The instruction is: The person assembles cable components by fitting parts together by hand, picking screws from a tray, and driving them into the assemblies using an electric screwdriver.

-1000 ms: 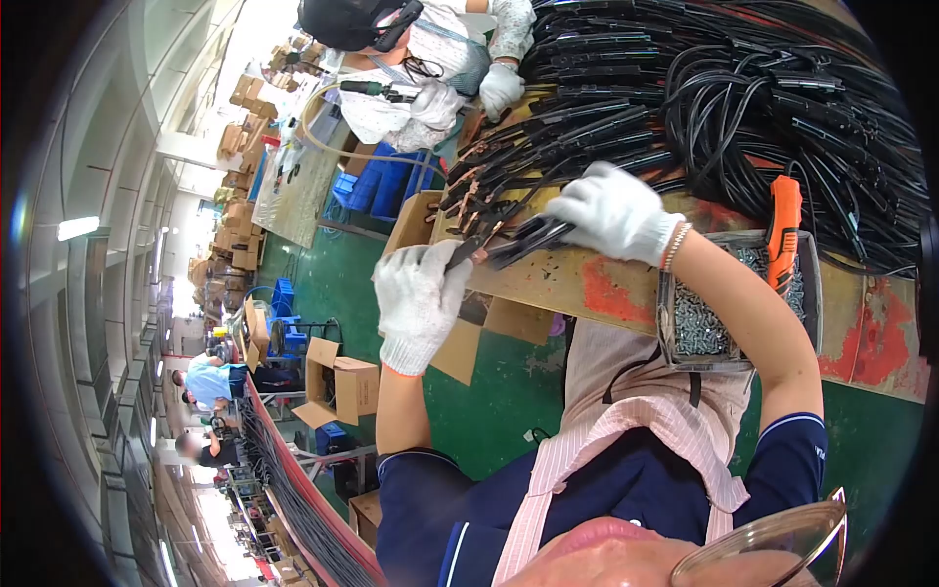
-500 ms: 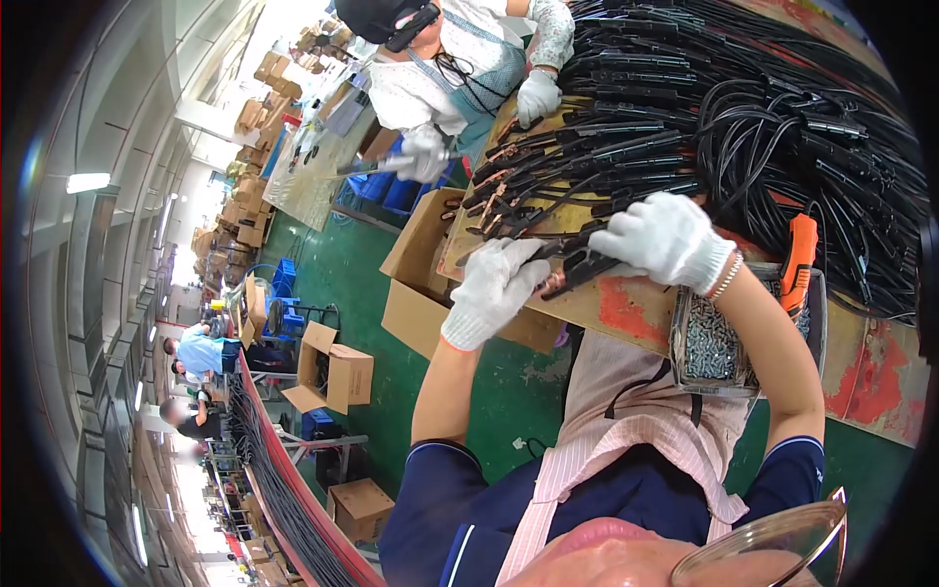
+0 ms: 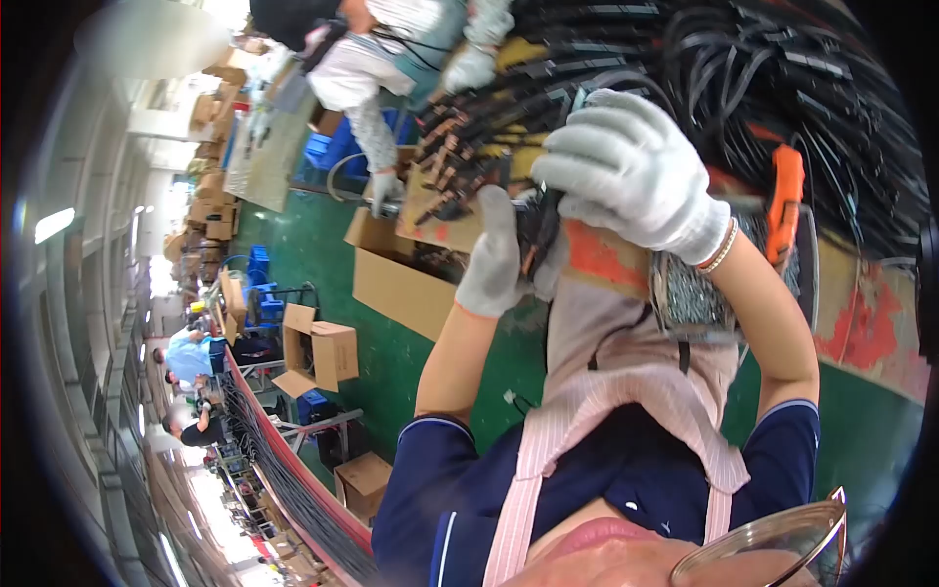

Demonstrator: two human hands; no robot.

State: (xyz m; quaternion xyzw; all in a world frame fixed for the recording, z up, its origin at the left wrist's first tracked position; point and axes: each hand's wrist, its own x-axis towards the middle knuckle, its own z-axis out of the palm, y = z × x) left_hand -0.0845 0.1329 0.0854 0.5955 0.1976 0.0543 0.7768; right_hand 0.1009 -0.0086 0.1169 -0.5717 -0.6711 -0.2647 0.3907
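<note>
My left hand (image 3: 494, 259), in a white glove, is closed around a black clamp-like piece (image 3: 536, 230), with the thumb on its near side and the fingers partly behind it. My right hand (image 3: 631, 176), gloved too, is bent over the upper part of the same piece, its fingers together. What lies under its fingertips is hidden and blurred. Just beyond both hands lie rows of black handles with copper-coloured ends (image 3: 445, 161) and thick black cables (image 3: 724, 88) on the worktable (image 3: 871, 323).
A metal bin of screws (image 3: 694, 293) stands at the table edge by my right forearm, with an orange tool (image 3: 785, 205) on it. An open cardboard box (image 3: 391, 284) sits left of the table. A co-worker's gloved hand (image 3: 386, 186) is near that box.
My hands have come together around the black piece, my right hand now higher over it. The co-worker's hand has lowered towards the box. The whole view has shifted.
</note>
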